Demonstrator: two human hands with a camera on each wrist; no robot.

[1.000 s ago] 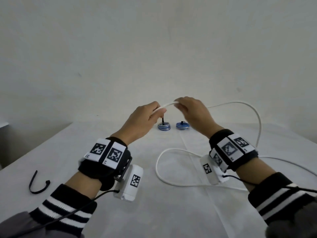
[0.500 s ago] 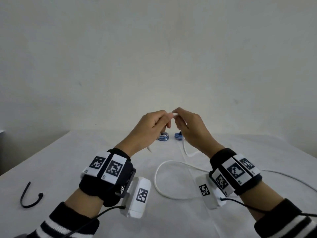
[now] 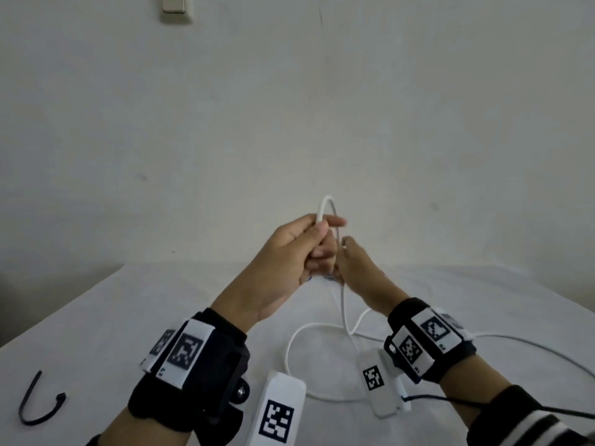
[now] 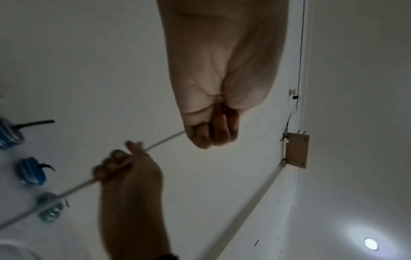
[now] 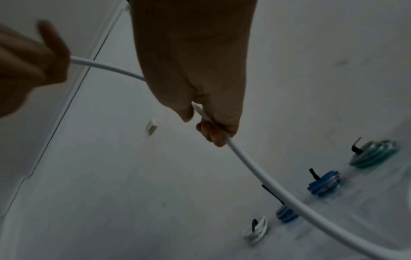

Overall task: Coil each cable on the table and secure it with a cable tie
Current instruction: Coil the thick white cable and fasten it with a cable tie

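A long white cable is held in the air by both hands. My left hand grips it in a fist, and a small loop of cable stands up above the knuckles. Just below and to the right, my right hand pinches the strand that hangs down to a slack loop on the table. In the left wrist view the cable runs taut from my left hand to my right hand. The right wrist view shows my right hand curled round the cable.
A loose black cable tie lies at the table's near left. Several tied coils stand in a row at the back: teal, blue, blue-grey and white. More white cable trails off to the right.
The hands have come together and risen. The wide arc of cable on the right has collapsed into a small loop above my left fist, and my right hand now holds the strand below it.
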